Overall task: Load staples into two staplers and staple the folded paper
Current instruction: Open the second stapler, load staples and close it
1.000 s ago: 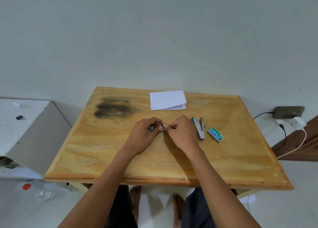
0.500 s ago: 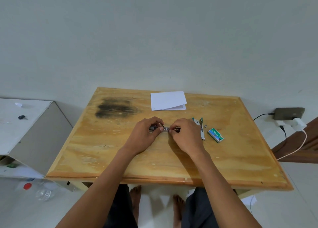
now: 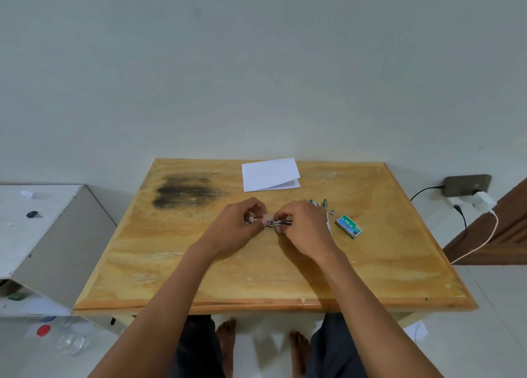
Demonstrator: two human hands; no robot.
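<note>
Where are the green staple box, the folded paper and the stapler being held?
staple box point(image 3: 348, 226): head view, green top face.
folded paper point(image 3: 269, 174): head view, top sheet.
held stapler point(image 3: 283, 221): head view, exposed metal middle.

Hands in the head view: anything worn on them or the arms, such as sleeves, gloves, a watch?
Nothing visible: left hand and right hand are ungloved, forearms uncovered to the frame edge, with no sleeve, watch or ring showing.
</note>
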